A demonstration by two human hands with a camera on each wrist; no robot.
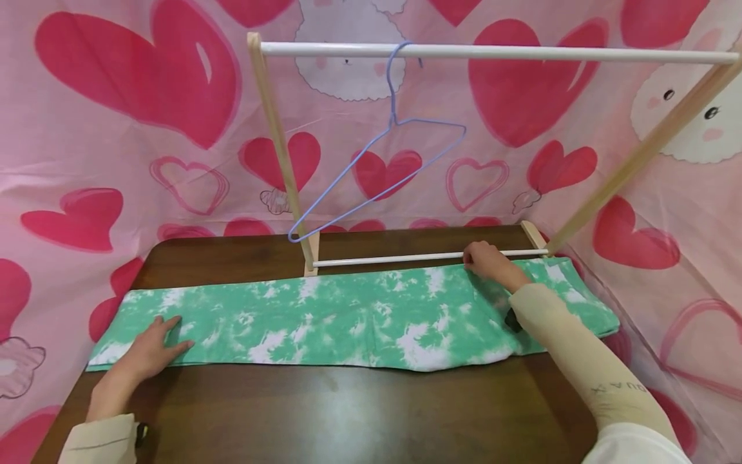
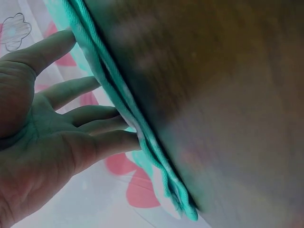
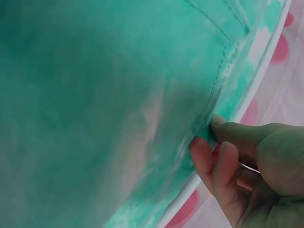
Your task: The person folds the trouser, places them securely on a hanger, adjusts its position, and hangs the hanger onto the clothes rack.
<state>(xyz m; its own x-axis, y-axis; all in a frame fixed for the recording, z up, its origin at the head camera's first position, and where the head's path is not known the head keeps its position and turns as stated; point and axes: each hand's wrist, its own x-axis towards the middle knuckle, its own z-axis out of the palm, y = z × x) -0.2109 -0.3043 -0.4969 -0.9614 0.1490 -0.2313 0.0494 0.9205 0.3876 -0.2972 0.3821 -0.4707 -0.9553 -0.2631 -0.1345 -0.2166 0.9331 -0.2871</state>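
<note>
Green-and-white tie-dye trousers [image 1: 336,316], folded lengthwise, lie across the table in the head view. My left hand [image 1: 146,353] rests on their left end with the fingers spread; in the left wrist view its fingertips [image 2: 126,140] touch the cloth beside the layered near edge. Toward the right end, my right hand [image 1: 491,263] is at the far edge, by the rack's lower bar. Thumb and fingers of that hand [image 3: 237,166] pinch the cloth near a stitched seam in the right wrist view. Part of the right end is hidden behind the right forearm.
A rack with wooden posts [image 1: 278,142] and a white top bar [image 1: 498,53] stands behind the trousers. From the bar hangs a blue wire hanger [image 1: 353,164]. The rack's white lower bar [image 1: 382,260] runs close to the cloth. Brown tabletop [image 1: 348,412] lies in front; heart-printed fabric surrounds it.
</note>
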